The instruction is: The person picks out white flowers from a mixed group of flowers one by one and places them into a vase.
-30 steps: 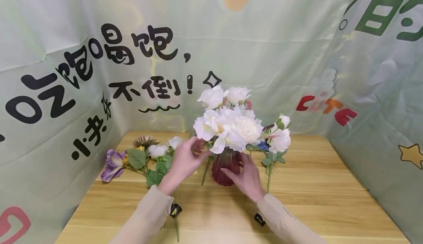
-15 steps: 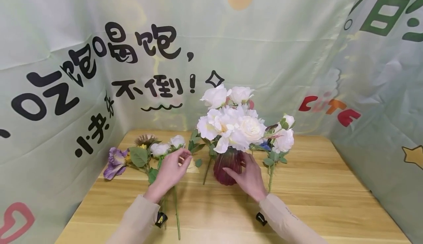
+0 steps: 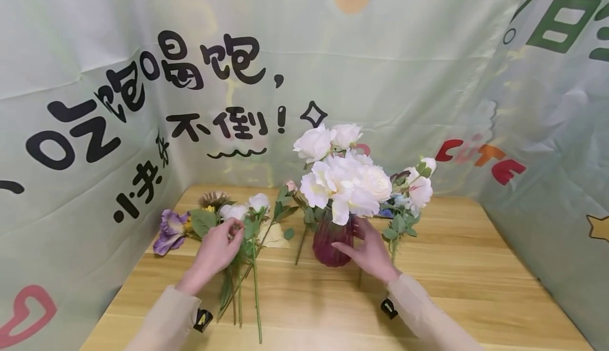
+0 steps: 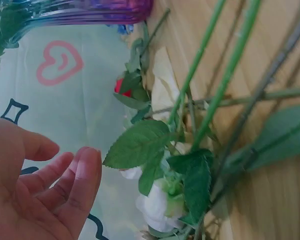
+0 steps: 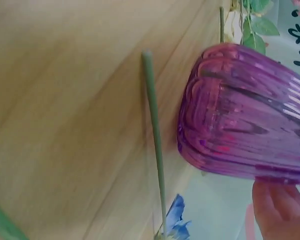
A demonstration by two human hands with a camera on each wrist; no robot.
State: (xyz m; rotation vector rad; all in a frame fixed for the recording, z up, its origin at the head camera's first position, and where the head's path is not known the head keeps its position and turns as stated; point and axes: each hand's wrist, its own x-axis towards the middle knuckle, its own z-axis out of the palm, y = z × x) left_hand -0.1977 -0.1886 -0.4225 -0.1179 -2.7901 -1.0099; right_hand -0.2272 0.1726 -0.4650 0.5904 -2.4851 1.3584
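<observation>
A ribbed purple-red glass vase (image 3: 331,240) stands on the table with large white flowers (image 3: 347,184) in its mouth. My right hand (image 3: 373,250) holds the vase's right side, thumb in front; in the right wrist view its fingers (image 5: 277,207) touch the glass (image 5: 240,115). My left hand (image 3: 216,248) is over the left pile of flowers, near a white rose (image 3: 234,212). In the left wrist view the left hand (image 4: 45,185) has loosely bent fingers with nothing between them, beside green leaves (image 4: 140,142) and a white bloom (image 4: 157,207).
On the left lie a purple flower (image 3: 170,232), a brown flower (image 3: 214,200) and several green stems (image 3: 257,298). Right of the vase are white flowers (image 3: 420,190) and a blue flower (image 5: 175,215) on a stem. Printed cloth (image 3: 390,76) surrounds the wooden table (image 3: 457,287).
My left hand has moved from beside the vase's flowers leftward to the flower pile. My right hand remains on the vase, and the white flowers in it have shifted slightly.
</observation>
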